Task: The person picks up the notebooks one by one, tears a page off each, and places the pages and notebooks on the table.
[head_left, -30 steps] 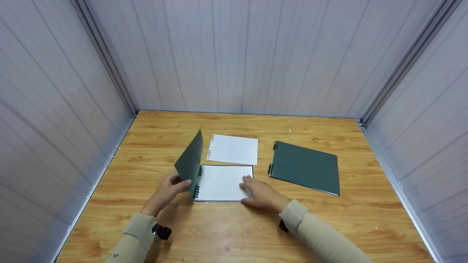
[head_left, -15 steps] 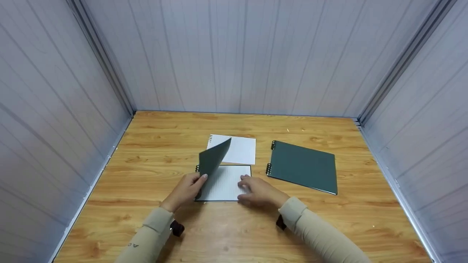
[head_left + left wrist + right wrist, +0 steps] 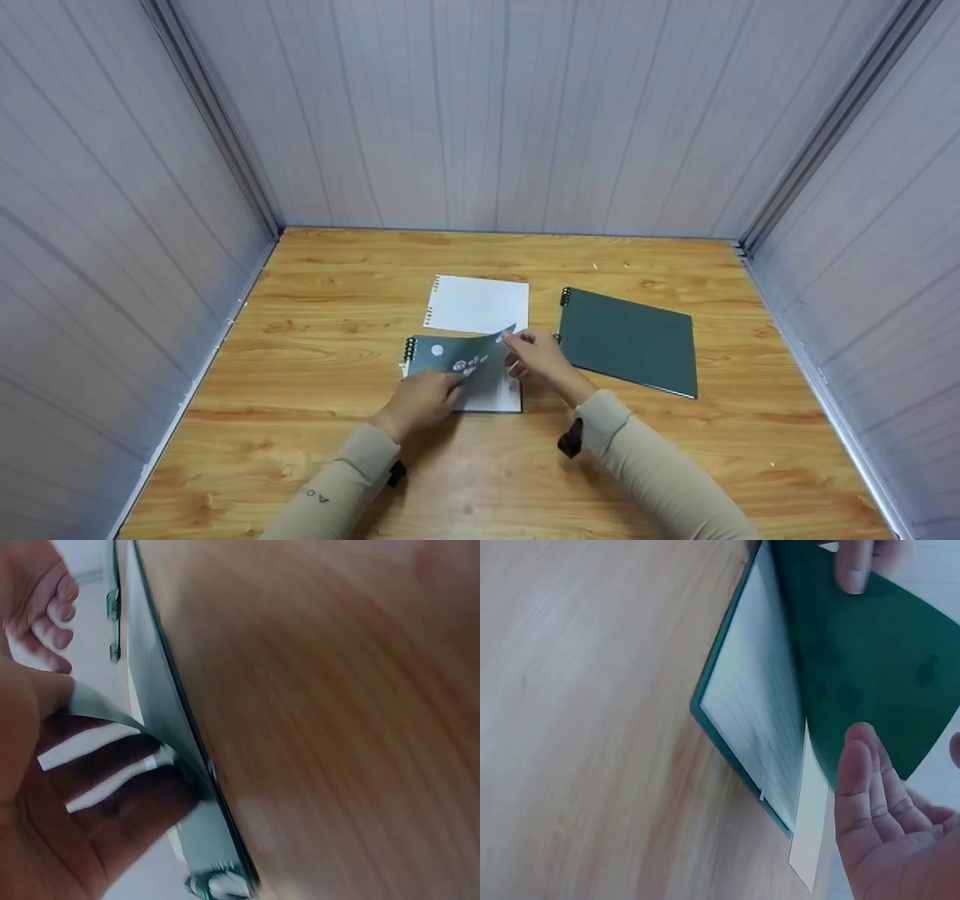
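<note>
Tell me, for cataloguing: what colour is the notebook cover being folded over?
Dark green with small pale markings, clearest in the head view: cover.

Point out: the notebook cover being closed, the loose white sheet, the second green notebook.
notebook cover (image 3: 463, 361), head view, middle of the green cover with its pale stickers.
loose white sheet (image 3: 480, 304), head view, centre of the page.
second green notebook (image 3: 628, 342), head view, middle of its closed cover.

Head overhead; wrists near notebook (image 3: 465, 371)

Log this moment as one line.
left hand: holds notebook cover | right hand: pinches cover corner | cover: half shut over lined pages
</note>
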`<state>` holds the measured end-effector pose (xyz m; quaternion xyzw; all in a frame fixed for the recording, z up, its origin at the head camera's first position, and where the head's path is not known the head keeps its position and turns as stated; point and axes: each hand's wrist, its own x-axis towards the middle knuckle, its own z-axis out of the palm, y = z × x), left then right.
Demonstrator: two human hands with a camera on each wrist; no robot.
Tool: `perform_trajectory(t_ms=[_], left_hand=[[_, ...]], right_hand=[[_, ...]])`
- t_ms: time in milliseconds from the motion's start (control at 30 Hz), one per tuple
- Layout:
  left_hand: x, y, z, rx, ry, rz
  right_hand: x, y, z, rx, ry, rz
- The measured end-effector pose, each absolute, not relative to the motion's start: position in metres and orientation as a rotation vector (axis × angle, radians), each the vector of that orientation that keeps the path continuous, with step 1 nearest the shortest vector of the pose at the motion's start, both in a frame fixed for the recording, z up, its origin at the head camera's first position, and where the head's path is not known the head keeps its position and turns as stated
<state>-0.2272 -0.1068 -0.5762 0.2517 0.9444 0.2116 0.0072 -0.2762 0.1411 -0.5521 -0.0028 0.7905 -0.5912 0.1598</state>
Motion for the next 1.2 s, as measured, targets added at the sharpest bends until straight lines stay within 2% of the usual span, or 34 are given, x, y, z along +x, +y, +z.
perform_trajectory(t_ms=[333, 767, 967, 1067, 1200], left_hand=[[-0.220, -0.097, -0.577, 0.824, 2.999, 0.330], [-0.228, -0.075, -0.576, 0.524, 2.942, 0.420], [-0.229, -0.071, -0.573, 0.478, 2.883, 0.476], [-0.230, -0.070, -0.571, 0.474, 2.873, 0.494], [-0.232, -0.070, -0.571, 0.480, 2.872, 0.504]], right_hand=[[-0.274, 0.143, -0.568, 0.111, 2.411, -1.534], [-0.267, 0.148, -0.577, -0.058, 2.733, -1.121], [-0.265, 0.147, -0.577, -0.066, 2.764, -0.974], [-0.265, 0.145, -0.578, -0.114, 2.811, -0.876], [-0.265, 0.140, -0.579, -0.348, 2.860, -0.715]])
